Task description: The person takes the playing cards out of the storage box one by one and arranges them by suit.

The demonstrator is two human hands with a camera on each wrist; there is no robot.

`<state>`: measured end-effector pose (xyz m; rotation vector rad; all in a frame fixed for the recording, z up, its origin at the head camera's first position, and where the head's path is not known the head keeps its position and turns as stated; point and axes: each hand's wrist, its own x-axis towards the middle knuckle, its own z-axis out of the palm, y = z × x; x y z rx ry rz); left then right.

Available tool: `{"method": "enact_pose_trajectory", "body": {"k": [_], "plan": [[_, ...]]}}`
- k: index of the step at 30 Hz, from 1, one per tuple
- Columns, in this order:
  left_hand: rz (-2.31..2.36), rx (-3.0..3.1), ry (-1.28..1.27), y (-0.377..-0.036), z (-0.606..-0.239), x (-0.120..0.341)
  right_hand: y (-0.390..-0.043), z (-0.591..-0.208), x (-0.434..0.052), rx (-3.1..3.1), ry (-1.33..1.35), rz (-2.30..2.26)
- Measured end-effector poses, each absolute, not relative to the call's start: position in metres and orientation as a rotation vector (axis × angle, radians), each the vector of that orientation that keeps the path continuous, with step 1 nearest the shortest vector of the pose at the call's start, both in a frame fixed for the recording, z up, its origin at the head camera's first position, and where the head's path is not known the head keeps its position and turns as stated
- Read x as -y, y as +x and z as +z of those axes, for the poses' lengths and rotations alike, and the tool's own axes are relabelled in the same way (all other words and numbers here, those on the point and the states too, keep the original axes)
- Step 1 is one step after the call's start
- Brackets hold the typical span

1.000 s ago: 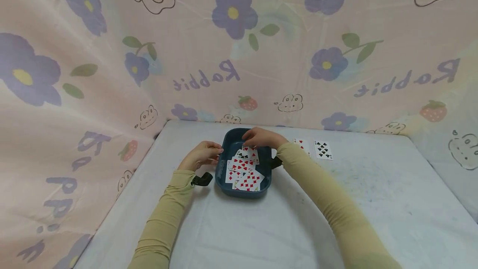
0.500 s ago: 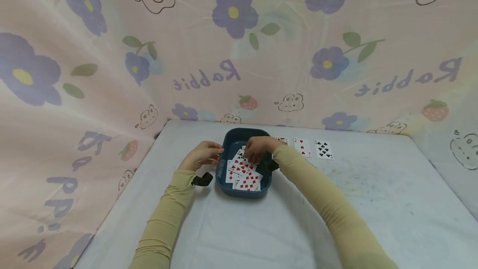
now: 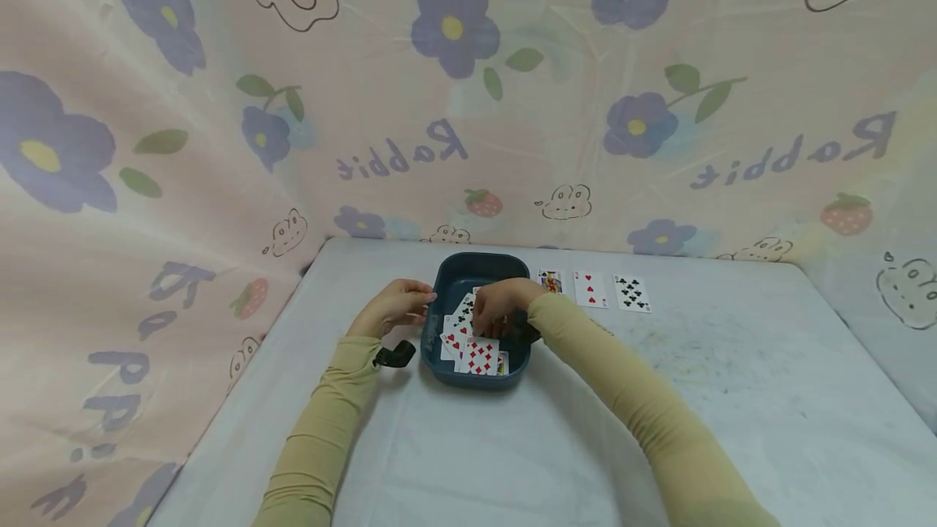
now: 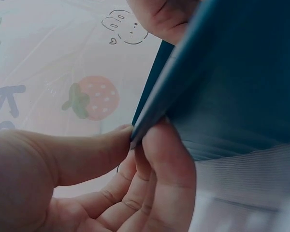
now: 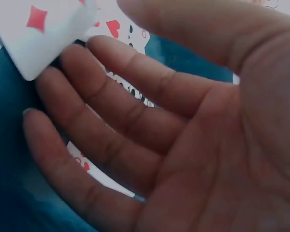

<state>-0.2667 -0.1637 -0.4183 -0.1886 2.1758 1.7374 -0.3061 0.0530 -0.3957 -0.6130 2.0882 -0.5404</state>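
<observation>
A dark blue tray (image 3: 454,271) sits on the white table and holds several face-up playing cards (image 3: 468,344). My left hand (image 3: 419,304) pinches the tray's left rim (image 4: 183,72) between thumb and fingers (image 4: 164,154). My right hand (image 3: 492,317) reaches down into the tray over the pile. In the right wrist view its fingers (image 5: 111,96) stretch under a raised diamond card (image 5: 43,29), and the thumb closes on that card's edge. More cards (image 5: 121,82) lie beneath the hand.
Three face-up cards lie in a row on the table right of the tray: a face card (image 3: 551,280), a hearts card (image 3: 590,289) and a clubs card (image 3: 632,293). A flowered cloth wall (image 3: 454,104) encloses the table on the back and left.
My right hand has moved from the tray's far end toward me, deeper into the pile, and the cards have shifted nearer. A third card beside the tray has come into sight. The left hand has stayed.
</observation>
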Motion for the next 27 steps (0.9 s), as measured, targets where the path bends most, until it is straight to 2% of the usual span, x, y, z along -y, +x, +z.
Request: {"method": "enact_pose_trajectory", "body": {"k": [9, 20, 27], "plan": [[1.722, -2.183, -0.186, -0.269, -0.419, 0.161, -0.306, -0.391, -0.060, -2.018, -0.605, -0.557], [1.712, -2.189, -0.194, -0.268, -0.415, 0.162, -0.303, -0.376, -0.068, -2.067, -0.901, -0.520], [1.724, -2.173, -0.200, -0.267, -0.418, 0.163, -0.298, -0.362, -0.084, -2.179, -0.887, -0.661]]}}
